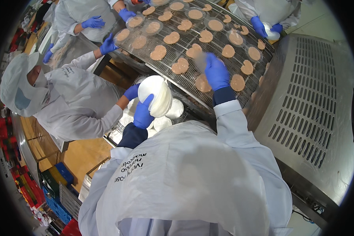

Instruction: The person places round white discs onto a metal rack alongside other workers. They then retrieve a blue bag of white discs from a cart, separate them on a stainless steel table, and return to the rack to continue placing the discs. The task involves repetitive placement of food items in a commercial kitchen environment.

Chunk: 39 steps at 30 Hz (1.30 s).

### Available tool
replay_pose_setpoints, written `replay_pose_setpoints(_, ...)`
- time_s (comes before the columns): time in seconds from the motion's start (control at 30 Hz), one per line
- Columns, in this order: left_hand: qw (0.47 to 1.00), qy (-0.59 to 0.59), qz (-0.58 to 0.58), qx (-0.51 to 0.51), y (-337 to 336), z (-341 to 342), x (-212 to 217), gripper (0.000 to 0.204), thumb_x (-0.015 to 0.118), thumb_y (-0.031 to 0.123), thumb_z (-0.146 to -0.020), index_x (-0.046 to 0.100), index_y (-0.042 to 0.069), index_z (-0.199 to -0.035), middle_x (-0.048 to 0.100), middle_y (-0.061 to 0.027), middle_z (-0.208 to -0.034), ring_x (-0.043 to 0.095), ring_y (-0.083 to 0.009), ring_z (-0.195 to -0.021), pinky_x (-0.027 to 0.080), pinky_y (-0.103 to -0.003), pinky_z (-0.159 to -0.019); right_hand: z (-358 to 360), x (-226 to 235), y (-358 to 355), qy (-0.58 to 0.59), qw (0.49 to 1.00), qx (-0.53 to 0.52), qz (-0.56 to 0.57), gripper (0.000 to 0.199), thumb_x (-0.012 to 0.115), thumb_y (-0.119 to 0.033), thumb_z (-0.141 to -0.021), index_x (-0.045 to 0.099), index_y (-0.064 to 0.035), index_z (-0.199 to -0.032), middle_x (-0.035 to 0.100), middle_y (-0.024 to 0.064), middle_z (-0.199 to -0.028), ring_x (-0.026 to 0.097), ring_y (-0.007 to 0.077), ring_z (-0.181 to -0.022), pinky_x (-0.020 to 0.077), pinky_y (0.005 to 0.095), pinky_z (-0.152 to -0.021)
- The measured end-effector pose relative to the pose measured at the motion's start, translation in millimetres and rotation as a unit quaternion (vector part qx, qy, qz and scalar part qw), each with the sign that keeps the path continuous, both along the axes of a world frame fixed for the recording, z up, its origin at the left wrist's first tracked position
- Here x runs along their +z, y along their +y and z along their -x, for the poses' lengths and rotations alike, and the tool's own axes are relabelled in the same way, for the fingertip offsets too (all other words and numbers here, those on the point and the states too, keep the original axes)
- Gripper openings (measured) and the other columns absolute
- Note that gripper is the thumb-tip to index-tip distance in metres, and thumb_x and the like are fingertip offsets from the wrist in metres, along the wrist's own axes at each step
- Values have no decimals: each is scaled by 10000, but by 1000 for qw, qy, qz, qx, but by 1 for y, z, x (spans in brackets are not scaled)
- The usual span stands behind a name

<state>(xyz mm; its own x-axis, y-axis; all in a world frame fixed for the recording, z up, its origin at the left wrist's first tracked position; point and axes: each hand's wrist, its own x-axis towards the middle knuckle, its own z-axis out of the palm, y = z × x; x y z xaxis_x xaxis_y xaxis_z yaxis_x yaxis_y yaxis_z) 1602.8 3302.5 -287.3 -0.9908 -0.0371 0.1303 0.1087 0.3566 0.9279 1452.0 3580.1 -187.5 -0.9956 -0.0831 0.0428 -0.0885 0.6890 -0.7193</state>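
Observation:
My left hand (144, 113), in a blue glove, is closed on a thick stack of thin white round sheets (156, 94) beside the belt. My right hand (217, 72), also gloved in blue, is above a wire-mesh conveyor belt (173, 80). From its fingers hangs a thin translucent round sheet (201, 61), smeared by motion. Flat pinkish-brown patties (180, 66) lie scattered on the mesh, some round, others with a notch. Several patties, such as one farther back (215, 25), rest on clear round sheets. One patty (203, 83) lies just below my right hand.
A co-worker in white (78, 100) stands close at my left, one gloved hand (132, 91) behind my stack. More white stacks (161, 123) sit in a wire basket beneath. A slotted steel housing (306, 98) flanks the belt's right. Other gloved workers (259, 26) line the far side.

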Motion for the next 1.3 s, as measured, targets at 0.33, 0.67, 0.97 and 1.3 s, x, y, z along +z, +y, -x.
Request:
replay_pose_setpoints(0.33, 940, -168, -287, 76, 60, 21, -31, 406, 685, 201, -879, 601, -49, -1188, 661, -131, -1126, 641, -188, -993, 502, -317, -879, -82, -100, 49, -19, 989, 136, -60, 332, 506, -5, -850, 601, -34, -1166, 609, 177, -1214, 544, 349, -1193, 443, 402, -1012)
replay_pose_setpoints(0.67, 969, -142, -200, 12, 122, 21, -22, 397, 763, 176, -821, 639, -1, -1154, 692, -86, -1023, 641, -135, -888, 523, -286, -795, -92, -71, 51, -148, 978, 79, 127, 259, 526, -230, -952, 612, -29, -1091, 653, 192, -1071, 619, 376, -988, 483, 415, -893)
replay_pose_setpoints(0.97, 944, -159, -265, 116, 133, 17, -31, 404, 734, 187, -852, 619, -29, -1174, 686, -105, -1056, 642, -153, -906, 520, -301, -812, 9, -104, 143, -6, 993, -75, 87, 261, 515, -130, -933, 648, -12, -1124, 686, 132, -1017, 656, 256, -904, 503, 342, -840)
replay_pose_setpoints(1.3, 935, -165, -295, 104, 163, 9, -58, 399, 741, 182, -846, 623, -22, -1168, 687, -101, -1051, 644, -150, -899, 519, -296, -812, 3, -175, 187, 15, 986, -36, -159, 304, 550, -174, -872, 605, -49, -1143, 646, 164, -1133, 623, 309, -1068, 476, 427, -928)
